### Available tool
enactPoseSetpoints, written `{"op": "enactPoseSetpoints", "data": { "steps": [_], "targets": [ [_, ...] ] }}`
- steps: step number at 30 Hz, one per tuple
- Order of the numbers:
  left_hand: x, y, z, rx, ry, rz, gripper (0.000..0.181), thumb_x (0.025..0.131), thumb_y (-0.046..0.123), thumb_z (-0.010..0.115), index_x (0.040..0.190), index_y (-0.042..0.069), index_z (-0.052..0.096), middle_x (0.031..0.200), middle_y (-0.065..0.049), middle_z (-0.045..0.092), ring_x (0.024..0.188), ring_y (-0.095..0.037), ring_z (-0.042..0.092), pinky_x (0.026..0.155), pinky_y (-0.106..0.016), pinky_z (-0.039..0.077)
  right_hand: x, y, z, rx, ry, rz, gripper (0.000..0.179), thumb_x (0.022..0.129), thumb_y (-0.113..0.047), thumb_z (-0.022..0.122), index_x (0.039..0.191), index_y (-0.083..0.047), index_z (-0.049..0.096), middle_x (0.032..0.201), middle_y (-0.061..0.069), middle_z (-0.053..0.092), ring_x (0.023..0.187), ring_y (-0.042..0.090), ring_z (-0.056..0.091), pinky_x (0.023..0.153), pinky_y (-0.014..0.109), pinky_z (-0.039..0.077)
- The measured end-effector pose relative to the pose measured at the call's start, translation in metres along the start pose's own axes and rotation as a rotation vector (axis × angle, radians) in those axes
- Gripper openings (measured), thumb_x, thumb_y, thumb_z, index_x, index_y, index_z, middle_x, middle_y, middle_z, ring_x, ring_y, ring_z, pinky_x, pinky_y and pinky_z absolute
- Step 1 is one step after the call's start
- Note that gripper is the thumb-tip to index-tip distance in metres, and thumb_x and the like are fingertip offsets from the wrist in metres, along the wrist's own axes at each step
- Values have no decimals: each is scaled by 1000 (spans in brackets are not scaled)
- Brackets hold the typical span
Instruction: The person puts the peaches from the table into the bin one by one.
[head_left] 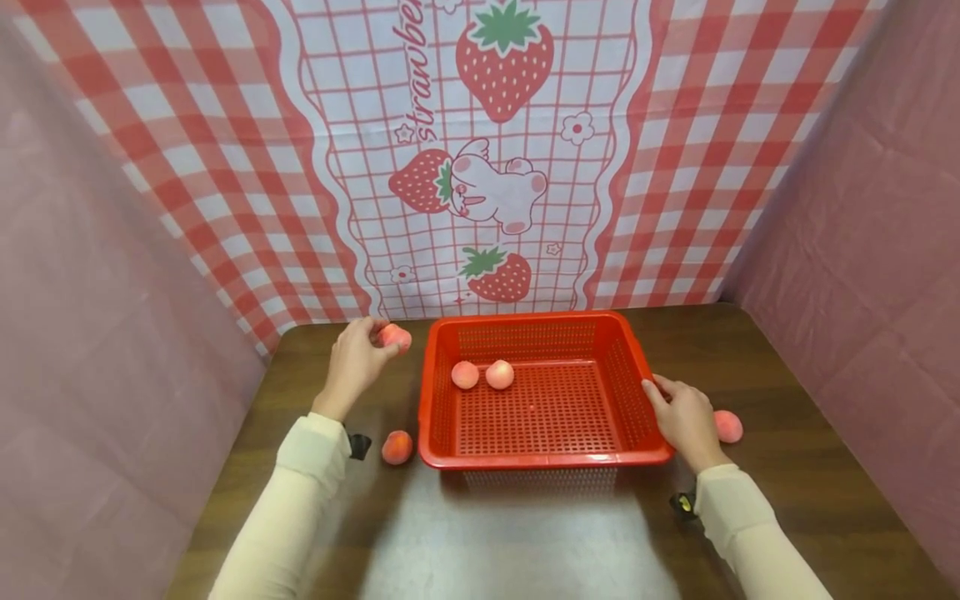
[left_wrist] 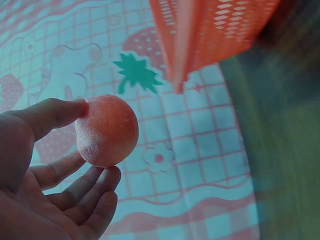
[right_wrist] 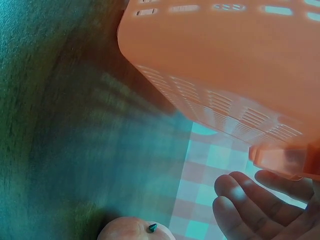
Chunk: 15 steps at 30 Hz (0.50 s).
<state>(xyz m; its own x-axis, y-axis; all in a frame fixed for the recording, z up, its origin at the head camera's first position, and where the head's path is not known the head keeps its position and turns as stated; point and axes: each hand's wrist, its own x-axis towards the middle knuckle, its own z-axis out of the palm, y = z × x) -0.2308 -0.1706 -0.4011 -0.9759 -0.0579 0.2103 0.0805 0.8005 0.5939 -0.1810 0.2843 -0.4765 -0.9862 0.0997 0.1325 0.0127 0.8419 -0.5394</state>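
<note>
Between the thumb and fingertips of my left hand [head_left: 356,360] is a pink-orange peach [left_wrist: 109,131], held above the table to the left of the red plastic basket [head_left: 532,461]. My right hand [head_left: 686,419] grips the basket's right rim, thumb over the top and fingers along the outside, below the handle in the right wrist view. Inside the basket, two peaches, one paler [head_left: 499,374] and one pinker [head_left: 465,375], lie side by side towards the back left. Another peach [head_left: 397,447] rests on the table by the basket's front left corner.
One more peach [head_left: 727,426] sits on the table just right of my right hand. Behind the brown wooden table [head_left: 795,467] hangs a checked cloth [head_left: 697,167] with strawberry prints. Pink cloth walls [head_left: 847,275] stand at both sides.
</note>
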Motion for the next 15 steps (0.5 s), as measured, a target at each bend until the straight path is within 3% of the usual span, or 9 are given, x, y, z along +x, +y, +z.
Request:
{"op": "enactPoseSetpoints", "data": {
  "steps": [11,15],
  "targets": [
    [2,20,-4,-17,8,84,42,84,26,77,121,9,67,108,-16,67,102,-33,61,89,-51,47,1,-1,0,-11,14,-2,51,102,-35,49,132,6,55,118,34,62,101,47,59,92,60,44],
    [2,26,-3,-26,-9,87,41,84,28,77,120,11,68,106,-15,65,99,-31,60,86,-49,47,1,-2,-1,-6,4,11,52,102,-36,48,132,6,55,120,34,61,101,46,59,93,60,45]
  ]
}}
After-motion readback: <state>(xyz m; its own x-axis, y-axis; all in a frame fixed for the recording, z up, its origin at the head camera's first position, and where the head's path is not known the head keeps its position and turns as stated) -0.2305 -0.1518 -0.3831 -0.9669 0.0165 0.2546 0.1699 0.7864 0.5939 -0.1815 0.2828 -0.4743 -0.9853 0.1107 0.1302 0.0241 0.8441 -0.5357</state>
